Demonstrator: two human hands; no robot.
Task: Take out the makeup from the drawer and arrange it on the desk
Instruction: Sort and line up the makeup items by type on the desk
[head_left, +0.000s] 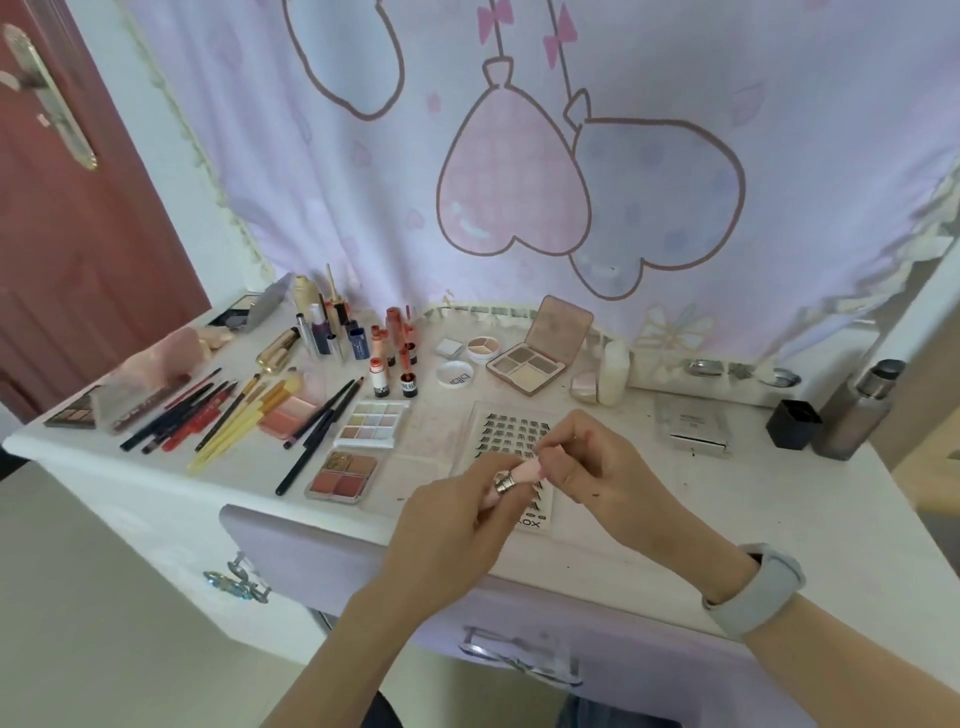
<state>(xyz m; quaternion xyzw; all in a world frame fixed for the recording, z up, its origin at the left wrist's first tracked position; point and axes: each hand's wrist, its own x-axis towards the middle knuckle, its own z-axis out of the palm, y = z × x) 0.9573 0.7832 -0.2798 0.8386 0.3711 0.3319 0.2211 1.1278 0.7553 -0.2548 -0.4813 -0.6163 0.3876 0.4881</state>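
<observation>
Both hands meet over the front middle of the white desk (649, 540). My left hand (457, 530) grips a small pink tube-shaped makeup item (519, 480) with a silver band, and my right hand (587, 462) pinches its upper end. Under the hands lies a clear tray of false lashes (511, 431). Left of them lie a blush palette (344, 474) and a pastel eyeshadow palette (371, 422). The lilac drawer front (311, 545) below the desk edge is partly hidden by my arms.
Brushes and pencils (218, 415) fan across the left side, with lipsticks and bottles (363, 343) behind. An open compact (540, 348), a white bottle (613, 371), a black cube (792, 423) and a grey flask (857, 410) stand to the right. A curtain hangs behind.
</observation>
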